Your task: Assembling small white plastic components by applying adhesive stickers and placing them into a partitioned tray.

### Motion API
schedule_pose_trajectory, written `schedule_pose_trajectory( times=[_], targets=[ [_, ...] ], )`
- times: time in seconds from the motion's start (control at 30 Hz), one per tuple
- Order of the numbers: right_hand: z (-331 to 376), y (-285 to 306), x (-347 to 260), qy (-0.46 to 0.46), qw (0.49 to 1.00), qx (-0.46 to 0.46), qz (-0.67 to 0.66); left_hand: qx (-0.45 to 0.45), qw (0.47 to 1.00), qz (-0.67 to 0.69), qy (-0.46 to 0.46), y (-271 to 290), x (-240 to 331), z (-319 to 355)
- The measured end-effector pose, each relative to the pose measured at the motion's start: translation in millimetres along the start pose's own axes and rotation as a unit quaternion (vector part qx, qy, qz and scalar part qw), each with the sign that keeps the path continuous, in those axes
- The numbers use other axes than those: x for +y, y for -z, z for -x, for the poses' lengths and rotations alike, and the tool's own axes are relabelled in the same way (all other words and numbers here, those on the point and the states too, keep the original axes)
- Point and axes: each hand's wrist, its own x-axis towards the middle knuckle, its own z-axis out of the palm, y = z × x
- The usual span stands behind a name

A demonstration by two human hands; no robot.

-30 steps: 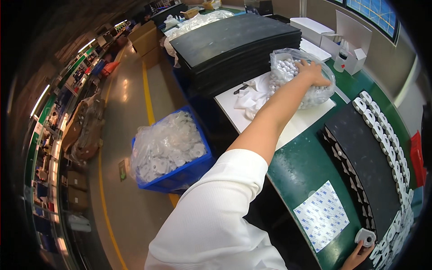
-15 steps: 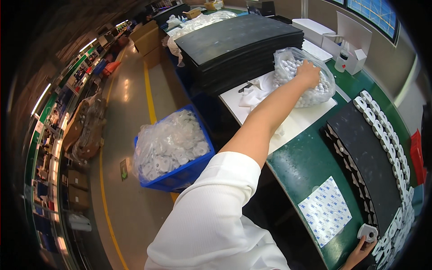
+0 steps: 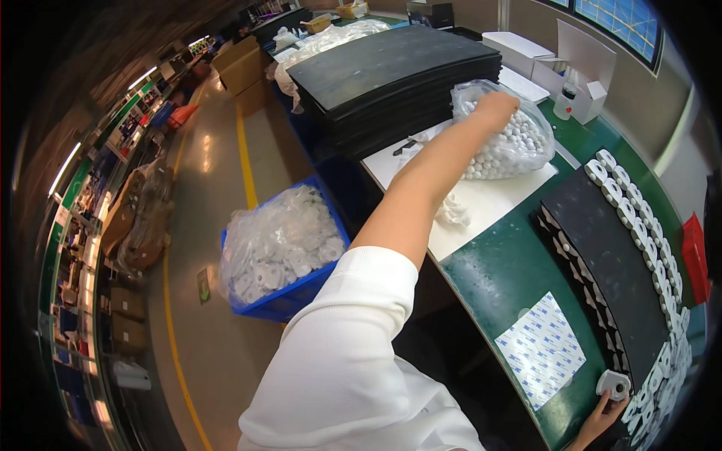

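My left hand (image 3: 496, 111) is over the mouth of a clear plastic bag (image 3: 543, 124) full of small white balls (image 3: 524, 137). Its fingers are curled closed, and what they may hold is hidden. At the lower right my right hand (image 3: 599, 421) grips a white plastic part (image 3: 613, 385) with a round dark-centred opening. That part is beside the near end of a stack of black sheets (image 3: 602, 248), with white parts showing along the stack's left side. Rows of similar white parts (image 3: 639, 218) line its right side, and more lie heaped near my right hand.
A sheet of printed backing paper (image 3: 540, 349) lies on the green table (image 3: 481, 293). Behind the bag rises a tall stack of black sheets (image 3: 391, 68). A blue bin (image 3: 289, 301) of bagged white parts stands left of the table. A bottle (image 3: 565, 101) and white boxes (image 3: 519, 51) are at the back.
My left hand has moved slightly up and left over the bag, its fingers now drawn together, and more of the balls show. My right hand still holds the white plastic part.
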Motion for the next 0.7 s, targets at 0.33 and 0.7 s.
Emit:
schedule_pose_trajectory(
  times=[0.33, 0.7],
  targets=[
    [6, 3, -55, 0.056, 0.994, 0.017, -0.095, -0.001, 0.986, -0.092, -0.142, 10, -3, -8],
    [10, 7, -57, 0.046, 0.997, 0.016, -0.068, 0.290, 0.865, 0.391, 0.124, -6, -3, -38]
  ],
)
